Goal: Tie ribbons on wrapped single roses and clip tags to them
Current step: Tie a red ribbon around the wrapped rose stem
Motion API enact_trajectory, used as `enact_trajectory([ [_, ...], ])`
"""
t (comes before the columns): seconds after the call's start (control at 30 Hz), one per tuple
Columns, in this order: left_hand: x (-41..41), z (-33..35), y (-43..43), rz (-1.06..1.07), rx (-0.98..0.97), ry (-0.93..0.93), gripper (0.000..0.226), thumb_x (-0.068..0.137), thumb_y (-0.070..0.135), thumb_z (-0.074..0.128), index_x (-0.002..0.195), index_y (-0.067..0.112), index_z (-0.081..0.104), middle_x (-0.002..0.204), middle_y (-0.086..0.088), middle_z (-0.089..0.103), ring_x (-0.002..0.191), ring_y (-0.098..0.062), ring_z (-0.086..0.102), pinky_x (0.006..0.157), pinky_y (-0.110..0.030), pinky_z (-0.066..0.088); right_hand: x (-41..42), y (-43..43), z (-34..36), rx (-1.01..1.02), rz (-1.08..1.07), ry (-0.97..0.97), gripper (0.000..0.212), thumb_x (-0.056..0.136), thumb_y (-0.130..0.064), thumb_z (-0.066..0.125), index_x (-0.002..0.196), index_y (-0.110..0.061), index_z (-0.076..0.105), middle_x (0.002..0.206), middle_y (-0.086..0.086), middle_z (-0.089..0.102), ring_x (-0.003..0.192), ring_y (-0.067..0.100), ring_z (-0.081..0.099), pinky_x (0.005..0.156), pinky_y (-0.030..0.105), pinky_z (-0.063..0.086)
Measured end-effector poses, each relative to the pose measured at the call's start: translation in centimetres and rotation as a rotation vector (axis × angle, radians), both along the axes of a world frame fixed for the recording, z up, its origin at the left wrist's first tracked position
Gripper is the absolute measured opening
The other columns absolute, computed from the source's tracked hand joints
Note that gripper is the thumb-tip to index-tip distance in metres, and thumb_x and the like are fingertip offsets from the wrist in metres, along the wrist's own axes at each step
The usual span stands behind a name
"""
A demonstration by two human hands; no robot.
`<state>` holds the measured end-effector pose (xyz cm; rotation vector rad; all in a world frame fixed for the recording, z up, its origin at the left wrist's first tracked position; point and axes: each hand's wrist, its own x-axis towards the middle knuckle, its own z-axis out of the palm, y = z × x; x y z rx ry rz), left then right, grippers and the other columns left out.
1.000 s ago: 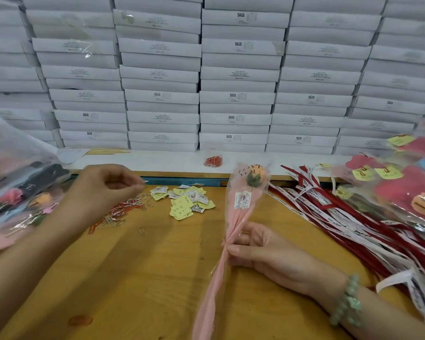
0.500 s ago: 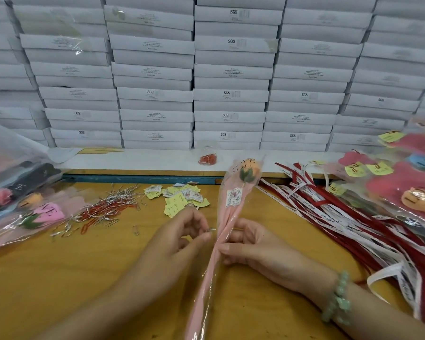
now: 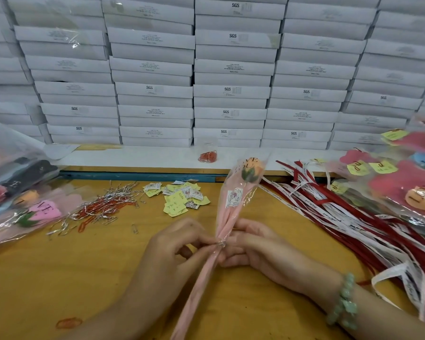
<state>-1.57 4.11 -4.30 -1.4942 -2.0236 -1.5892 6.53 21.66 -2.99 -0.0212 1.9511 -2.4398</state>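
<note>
1. The left hand [image 3: 174, 251] and right hand [image 3: 260, 253] meet at centre frame, fingers [image 3: 201, 244] of both pinching the narrow waist of a wrapped rose [image 3: 227, 217]; a small shiny twist tie [image 3: 220, 244] sits at the pinch point.
2. The rose runs from bottom centre up to its orange bloom in mid-frame, in pink paper under clear film, with a small round sticker [image 3: 234, 197] on the front.
3. The right wrist wears a pale green bead bracelet [image 3: 344, 303].
4. On the wooden table [image 3: 59, 278], upper left of the hands, lie silver ties and paper clips [image 3: 101, 209]; just above the hands, yellow and white tags [image 3: 182, 197].
5. Red and white ribbons [image 3: 341, 217] fan across the right side.
6. More wrapped roses lie at the left edge [image 3: 22, 204] and right edge [image 3: 402, 187].
7. Stacked white boxes [image 3: 231, 69] fill the upper frame.
</note>
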Motion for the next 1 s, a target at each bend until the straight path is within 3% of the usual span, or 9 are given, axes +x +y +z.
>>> enact_trajectory([
  [0.1,0.0,0.1,0.0,0.006,-0.017,0.041,0.014,0.079,0.023,0.069,0.09,0.029,0.076,0.086,0.014,0.062,0.079,-0.011,0.063,0.061,-0.012,0.046,0.1,-0.1,0.0,-0.022,0.005,0.002,0.033,0.085,-0.016,0.07,0.11,0.001,0.057,0.089,0.012,0.071,0.073,0.019,0.07,0.07,0.026,0.058],
  [0.27,0.1,0.2,-0.2,0.02,-0.042,0.173,0.016,0.085,0.021,0.071,0.095,0.033,0.071,0.087,0.017,0.06,0.077,-0.011,0.062,0.061,-0.016,0.048,0.0,-0.1,-0.2,0.044,0.009,0.023,0.033,0.078,-0.008,0.065,0.11,-0.001,0.058,0.087,0.005,0.071,0.073,0.013,0.068,0.068,0.023,0.058],
  [0.5,0.3,0.3,-0.2,0.051,-0.038,0.154,0.008,0.087,0.026,0.069,0.094,0.029,0.065,0.09,0.02,0.061,0.085,-0.007,0.062,0.068,-0.013,0.049,0.0,0.3,-0.5,0.041,0.016,0.048,0.035,0.078,-0.003,0.067,0.112,-0.005,0.059,0.095,0.005,0.074,0.081,0.013,0.07,0.068,0.022,0.056],
  [0.67,0.3,0.4,-0.1,0.052,-0.06,0.145,0.017,0.09,0.036,0.055,0.095,0.024,0.066,0.092,0.019,0.06,0.089,-0.007,0.062,0.069,-0.02,0.051,-0.1,0.3,-0.5,0.023,-0.001,0.066,0.035,0.077,-0.004,0.068,0.11,-0.007,0.058,0.096,0.002,0.074,0.08,0.009,0.07,0.064,0.019,0.054],
  [0.83,0.6,0.4,0.1,0.078,-0.091,0.193,0.014,0.094,0.033,0.053,0.092,0.022,0.062,0.091,0.016,0.054,0.085,-0.008,0.057,0.069,-0.028,0.048,0.0,0.2,-0.5,0.025,0.019,0.072,0.032,0.079,-0.002,0.066,0.108,-0.008,0.056,0.091,-0.001,0.075,0.078,0.006,0.069,0.065,0.017,0.052],
  [1.0,1.1,0.5,-0.2,0.162,-0.17,0.409,0.02,0.093,0.036,0.049,0.092,0.025,0.065,0.089,0.011,0.058,0.076,-0.004,0.057,0.061,-0.024,0.049,0.2,0.3,-0.6,-0.002,0.017,0.089,0.033,0.078,0.002,0.067,0.108,-0.008,0.056,0.097,-0.003,0.075,0.081,0.007,0.07,0.067,0.015,0.052],
])
